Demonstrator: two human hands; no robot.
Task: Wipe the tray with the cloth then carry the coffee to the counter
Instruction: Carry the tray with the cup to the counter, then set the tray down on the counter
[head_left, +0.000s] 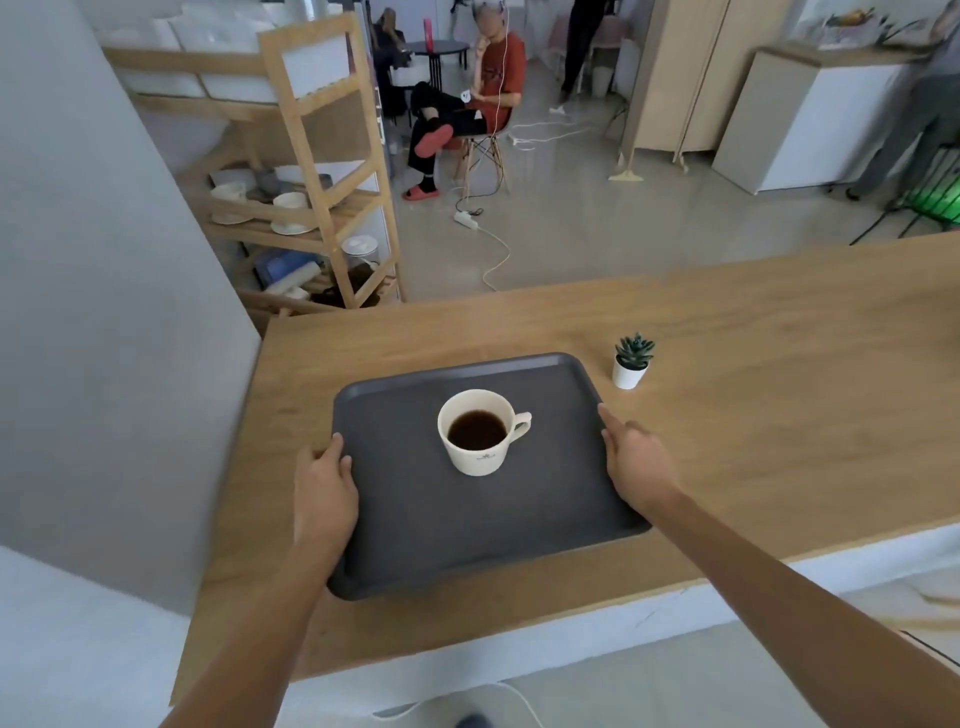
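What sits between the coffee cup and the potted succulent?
Head view: only bare grey tray surface, its raised rim, then bare wooden counter separate the coffee cup from the potted succulent.

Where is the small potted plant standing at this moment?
In the head view, the small green succulent in a white pot stands on the wooden counter, just beyond the far right corner of the dark grey tray, not touching it.

Dark grey tray (415, 525), rounded corners, raised rim, flat on my counter (779, 395), near corner jutting past front edge. Cream cup (475, 434) upright near tray middle, handle pointing right, dark coffee (477, 430) filling it partway.
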